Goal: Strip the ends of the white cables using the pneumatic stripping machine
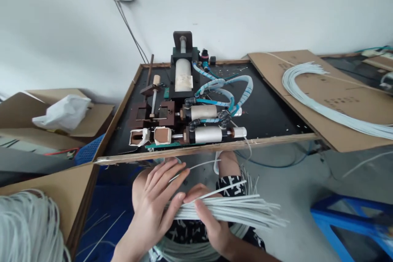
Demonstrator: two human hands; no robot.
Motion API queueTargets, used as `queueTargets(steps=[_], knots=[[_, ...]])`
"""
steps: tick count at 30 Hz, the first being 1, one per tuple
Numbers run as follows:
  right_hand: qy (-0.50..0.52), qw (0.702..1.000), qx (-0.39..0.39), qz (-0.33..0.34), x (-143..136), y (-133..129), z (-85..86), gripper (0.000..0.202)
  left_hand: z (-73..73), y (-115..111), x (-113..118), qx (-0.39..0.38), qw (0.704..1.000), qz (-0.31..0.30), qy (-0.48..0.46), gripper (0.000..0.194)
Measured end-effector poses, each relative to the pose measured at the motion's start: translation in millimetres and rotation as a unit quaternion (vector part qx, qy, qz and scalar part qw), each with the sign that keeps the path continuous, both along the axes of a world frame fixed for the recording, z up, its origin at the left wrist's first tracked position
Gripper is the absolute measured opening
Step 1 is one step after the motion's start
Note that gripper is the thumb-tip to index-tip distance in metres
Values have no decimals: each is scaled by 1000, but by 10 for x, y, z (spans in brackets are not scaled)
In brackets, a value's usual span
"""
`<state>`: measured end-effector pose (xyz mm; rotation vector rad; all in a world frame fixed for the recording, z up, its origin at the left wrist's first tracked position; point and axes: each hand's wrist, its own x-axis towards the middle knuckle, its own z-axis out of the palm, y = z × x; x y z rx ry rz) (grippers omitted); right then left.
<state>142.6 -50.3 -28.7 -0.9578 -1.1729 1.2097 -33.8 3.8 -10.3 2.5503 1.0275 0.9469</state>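
My right hand is closed round a bundle of thin white wires, thumb on top, over my lap. The wires' loose ends fan out to the right. My left hand lies at the bundle's left end, fingers together and fairly straight. A single white wire runs from between its fingers to the right, and the thumb rests by the bundle. Part of the grip is hidden behind the fingers. Beyond my hands, at the bench edge, stands a pneumatic machine with jaw blocks wrapped in white tape.
A coil of white wire lies on a cardboard sheet at right. Another coil sits at lower left. An open carton stands left of the bench. A blue stool is at lower right. Air hoses loop above the machine.
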Motion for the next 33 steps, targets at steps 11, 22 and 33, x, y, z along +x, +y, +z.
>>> queueTargets(steps=[11, 22, 33], knots=[[23, 995, -82, -57, 32, -113, -350, 29, -34, -54, 154, -24, 995, -38, -84, 26], [102, 972, -198, -77, 29, -171, -388, 39, -23, -140, -266, -59, 943, 239, -224, 14], [99, 973, -188, -86, -5, -165, -322, 37, -211, -111, -115, 109, 901, 369, -201, 4]])
